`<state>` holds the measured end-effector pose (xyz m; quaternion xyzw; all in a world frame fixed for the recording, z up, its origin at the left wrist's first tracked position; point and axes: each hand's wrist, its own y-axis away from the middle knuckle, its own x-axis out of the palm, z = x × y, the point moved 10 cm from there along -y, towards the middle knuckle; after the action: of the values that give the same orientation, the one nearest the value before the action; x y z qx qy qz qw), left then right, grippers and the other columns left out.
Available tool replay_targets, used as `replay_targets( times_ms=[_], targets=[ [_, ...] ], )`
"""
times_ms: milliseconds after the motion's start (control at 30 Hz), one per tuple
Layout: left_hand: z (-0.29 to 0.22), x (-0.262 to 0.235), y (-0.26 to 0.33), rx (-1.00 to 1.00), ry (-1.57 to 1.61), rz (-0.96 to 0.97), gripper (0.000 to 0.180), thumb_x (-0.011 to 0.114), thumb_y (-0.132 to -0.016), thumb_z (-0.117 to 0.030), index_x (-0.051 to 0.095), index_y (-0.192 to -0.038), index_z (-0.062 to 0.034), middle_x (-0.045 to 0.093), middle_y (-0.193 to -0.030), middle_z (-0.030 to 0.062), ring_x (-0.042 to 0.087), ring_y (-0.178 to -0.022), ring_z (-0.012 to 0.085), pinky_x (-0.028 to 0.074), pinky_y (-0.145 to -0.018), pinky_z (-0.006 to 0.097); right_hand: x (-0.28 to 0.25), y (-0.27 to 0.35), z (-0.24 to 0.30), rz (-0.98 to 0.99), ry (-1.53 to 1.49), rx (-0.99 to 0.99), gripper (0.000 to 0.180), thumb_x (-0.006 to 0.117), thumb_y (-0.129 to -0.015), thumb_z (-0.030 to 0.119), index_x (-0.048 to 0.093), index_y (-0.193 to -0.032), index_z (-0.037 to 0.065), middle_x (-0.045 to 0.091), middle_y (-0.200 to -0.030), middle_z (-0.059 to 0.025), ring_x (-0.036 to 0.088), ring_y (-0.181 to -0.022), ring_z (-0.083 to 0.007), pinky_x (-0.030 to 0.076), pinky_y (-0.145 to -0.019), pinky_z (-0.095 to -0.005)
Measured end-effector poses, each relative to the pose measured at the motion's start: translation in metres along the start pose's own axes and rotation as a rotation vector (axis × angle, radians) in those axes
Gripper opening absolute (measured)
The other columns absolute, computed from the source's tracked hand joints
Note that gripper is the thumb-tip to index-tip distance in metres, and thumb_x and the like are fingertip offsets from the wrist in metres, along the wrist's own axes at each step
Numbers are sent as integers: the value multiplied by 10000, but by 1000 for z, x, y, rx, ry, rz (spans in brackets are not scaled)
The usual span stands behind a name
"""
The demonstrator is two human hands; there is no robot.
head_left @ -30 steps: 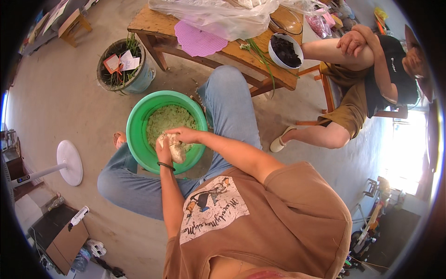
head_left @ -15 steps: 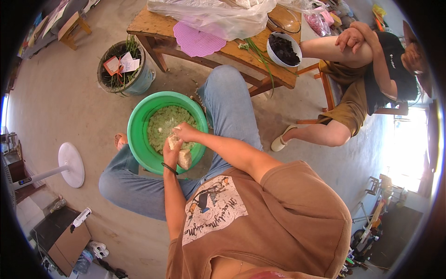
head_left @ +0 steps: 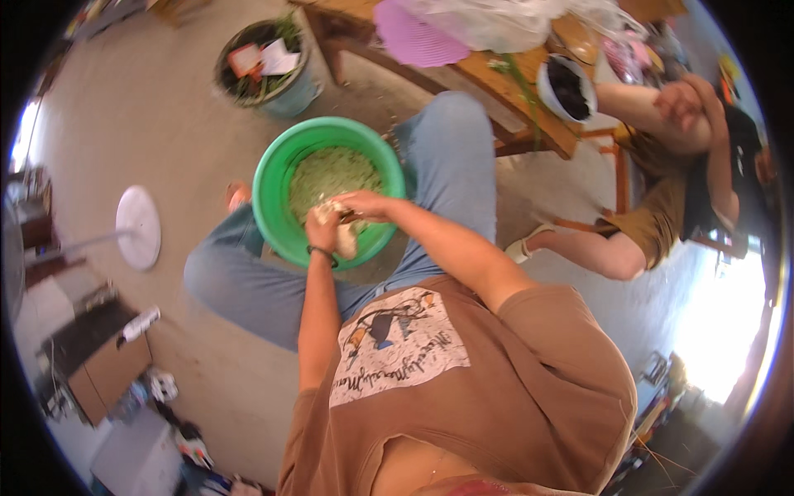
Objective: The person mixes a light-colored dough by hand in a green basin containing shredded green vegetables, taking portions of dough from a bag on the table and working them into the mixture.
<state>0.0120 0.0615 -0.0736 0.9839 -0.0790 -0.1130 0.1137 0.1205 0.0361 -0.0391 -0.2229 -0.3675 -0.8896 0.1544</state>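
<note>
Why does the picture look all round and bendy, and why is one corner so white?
Head view: the fisheye lens bends straight edges like the wooden table and leaves black corners; bright daylight washes out the lower right; the hands over the green bowl are slightly blurred.

Basin (head_left: pixel 277 207): green plastic, smooth, slightly glossy rim. Contents (head_left: pixel 327 175): pale green shredded matter, rough and matt. Lump (head_left: pixel 341 236) between left hand (head_left: pixel 322 230) and right hand (head_left: pixel 364 204): pale, moist-looking, uneven. Trousers (head_left: pixel 442 165): blue denim cloth, matt. Shirt (head_left: pixel 538 388): brown cotton-like cloth, matt. Worktop (head_left: pixel 496 78): bare wood, worn. Floor (head_left: pixel 149 107): matt, rough, concrete-like.
</note>
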Motion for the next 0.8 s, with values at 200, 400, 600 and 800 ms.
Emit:
replay_targets(
  times_ms=[200,400,600,800],
  targets=[
    [-3,17,4,-286,316,-12,242,604,-782,-110,536,-987,1,603,-861,84,595,-730,154,497,-620,277,-20,-10,3,-127,385,-190,403,491,-799,-24,523,-1198,21,598,-1018,-84,568,-879,-131,461,-772,-264],
    [-21,36,16,-365,470,148,198,561,-801,-99,547,-968,6,599,-838,72,588,-686,154,488,-583,287,-32,-14,4,-261,425,-287,288,502,-760,-2,624,-1020,13,644,-926,-125,595,-825,-173,459,-721,-301],
    [-15,43,17,-360,412,184,184,575,-769,-91,557,-934,-12,586,-804,39,551,-678,125,451,-591,263,-58,2,20,-638,656,-339,251,500,-838,207,598,-901,-15,621,-788,-161,579,-695,-240,442,-651,-345],
    [-18,33,17,-358,266,112,238,638,-754,-118,548,-951,-21,590,-800,48,560,-700,131,465,-612,273,-63,-9,2,-592,703,-89,355,447,-881,298,570,-1001,-13,613,-908,-163,588,-841,-254,435,-733,-352]
  ],
)
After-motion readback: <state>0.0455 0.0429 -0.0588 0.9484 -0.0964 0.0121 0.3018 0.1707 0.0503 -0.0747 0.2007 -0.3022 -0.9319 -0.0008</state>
